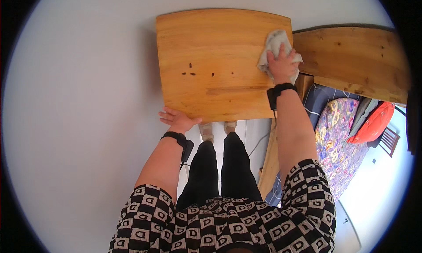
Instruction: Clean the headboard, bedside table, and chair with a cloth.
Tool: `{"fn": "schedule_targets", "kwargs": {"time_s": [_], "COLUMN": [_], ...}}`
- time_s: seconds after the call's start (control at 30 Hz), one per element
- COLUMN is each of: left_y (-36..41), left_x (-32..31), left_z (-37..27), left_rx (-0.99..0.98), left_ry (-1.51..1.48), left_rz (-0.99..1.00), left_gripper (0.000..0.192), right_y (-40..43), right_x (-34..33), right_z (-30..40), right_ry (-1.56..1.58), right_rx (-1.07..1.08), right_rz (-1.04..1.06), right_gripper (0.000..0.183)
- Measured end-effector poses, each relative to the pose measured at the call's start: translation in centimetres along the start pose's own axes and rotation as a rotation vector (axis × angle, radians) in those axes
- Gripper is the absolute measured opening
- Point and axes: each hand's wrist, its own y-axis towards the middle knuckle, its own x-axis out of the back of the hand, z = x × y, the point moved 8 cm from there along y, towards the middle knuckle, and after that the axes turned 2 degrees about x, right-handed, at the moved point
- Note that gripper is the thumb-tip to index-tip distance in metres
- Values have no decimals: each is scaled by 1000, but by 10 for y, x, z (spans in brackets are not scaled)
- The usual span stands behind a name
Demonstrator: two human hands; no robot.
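Note:
Before me stands a small wooden bedside table, its bare top [211, 45] marked with several dark knots. Near the top's right edge, my right hand [284, 66] lies spread over a crumpled pale cloth [277, 40] and presses it to the wood. Part of the cloth hangs past that edge. My left hand [178, 120] rests at the front left corner of the top, fingers apart, with nothing in it. Each wrist wears a black strap with a small box.
A wooden headboard [346, 51] adjoins the tabletop on the right. Beyond it is a bed with a flowered cover [339, 147] and a red pillow [374, 124]. White wall [82, 98] borders the left and back. A wooden chair [389, 140] stands far right; a thin cable [258, 144] runs near my legs.

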Motion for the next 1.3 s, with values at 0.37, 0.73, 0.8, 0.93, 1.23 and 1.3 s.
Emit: {"fn": "schedule_targets", "kwargs": {"time_s": [0.37,0.73,0.8,0.93,1.23,1.3], "left_y": [7,3,3,2,0,-3], "left_x": [-4,-6,-9,-8,-1,0], "left_z": [0,-5,-5,-6,-6,-12], "left_rx": [-123,-129,-135,-107,-78,-80], "left_ry": [7,58,104,38,60,47], "left_rz": [-37,21,35,4,2,-1], "left_gripper": [141,142,142,141,140,140], "right_y": [-143,-128,-125,-98,-25,3], "right_x": [-53,-52,-54,-43,-18,-7], "right_z": [308,362,362,346,245,203], "right_ry": [-9,109,117,249,103,70], "right_rx": [983,1297,1282,1093,992,917], "right_rz": [206,323,319,112,79,-40], "right_gripper": [53,50,52,55,58,60]}}
